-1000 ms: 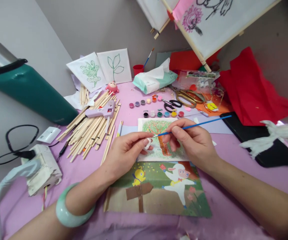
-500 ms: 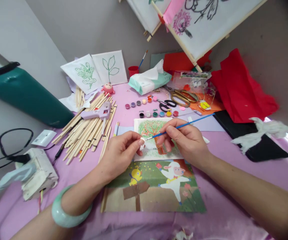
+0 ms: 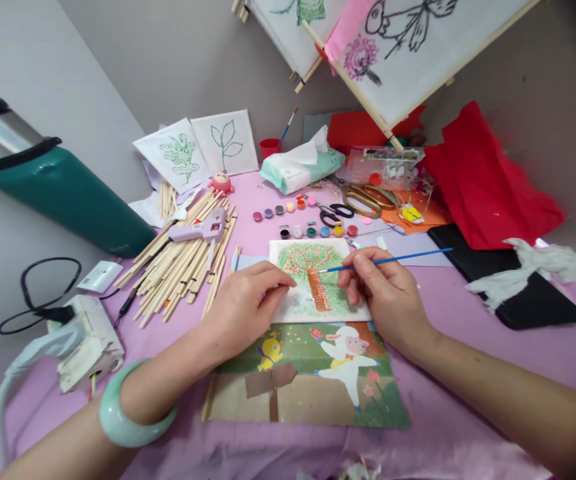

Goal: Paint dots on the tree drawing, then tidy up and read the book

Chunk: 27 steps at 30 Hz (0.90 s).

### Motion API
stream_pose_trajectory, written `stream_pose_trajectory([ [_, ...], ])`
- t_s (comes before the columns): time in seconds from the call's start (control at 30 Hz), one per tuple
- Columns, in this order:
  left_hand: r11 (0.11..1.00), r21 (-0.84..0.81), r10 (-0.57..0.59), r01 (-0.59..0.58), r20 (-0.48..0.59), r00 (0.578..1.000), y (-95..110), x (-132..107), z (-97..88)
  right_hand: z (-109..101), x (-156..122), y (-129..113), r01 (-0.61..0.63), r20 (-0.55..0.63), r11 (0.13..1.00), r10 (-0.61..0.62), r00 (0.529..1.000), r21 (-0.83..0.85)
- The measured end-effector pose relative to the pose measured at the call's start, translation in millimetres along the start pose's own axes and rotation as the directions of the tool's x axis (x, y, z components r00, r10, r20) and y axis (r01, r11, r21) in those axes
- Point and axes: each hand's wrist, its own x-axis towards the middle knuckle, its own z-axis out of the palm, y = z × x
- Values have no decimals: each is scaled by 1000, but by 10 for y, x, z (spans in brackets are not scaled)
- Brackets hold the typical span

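A thin blue paintbrush (image 3: pixel 388 259) is held in my right hand (image 3: pixel 385 287), its tip over the orange trunk of a tree picture. This white sheet (image 3: pixel 288 310) with the green-dotted crown lies between my hands. My left hand (image 3: pixel 251 300) is pinched closed above the sheet's left edge. A small white scrap of tissue barely shows at its fingertips against the white sheet. Under the sheet's near side lies a printed board (image 3: pixel 298 400) with a sheep and a yellow bird. A pale green bangle (image 3: pixel 118 413) circles my left wrist.
Small paint pots (image 3: pixel 311 232) stand in rows behind the sheet, near scissors (image 3: pixel 368 199) and a wipes pack (image 3: pixel 301 170). To the left are wooden sticks (image 3: pixel 168 280), a glue gun (image 3: pixel 201 227) and a bottle (image 3: pixel 68 193). A black tablet-like slab (image 3: pixel 543 310) lies right.
The brush has left the white tissue in my left fingers and moved right, over the tree trunk. My right hand shifted slightly right; the left moved slightly too. The view tilted a little.
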Motion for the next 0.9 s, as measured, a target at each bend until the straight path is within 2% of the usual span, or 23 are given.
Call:
stream_pose_trajectory([
  [0.17, 992, 118, 31, -38, 65, 997, 102, 58, 111, 4, 48, 31, -17, -43, 999, 20, 999, 51],
  [0.33, 982, 168, 69, -83, 87, 994, 141, 106, 199, -13, 75, 24, -37, -32, 997, 39, 999, 73],
  [0.7, 904, 354, 160, -239, 240, 958, 89, 117, 229, -8, 63, 18, -39, -27, 999, 39, 999, 27],
  [0.9, 877, 363, 211, -314, 296, 932, 66, 140, 235, 6, 49, 27, -40, -41, 999, 40, 998, -3],
])
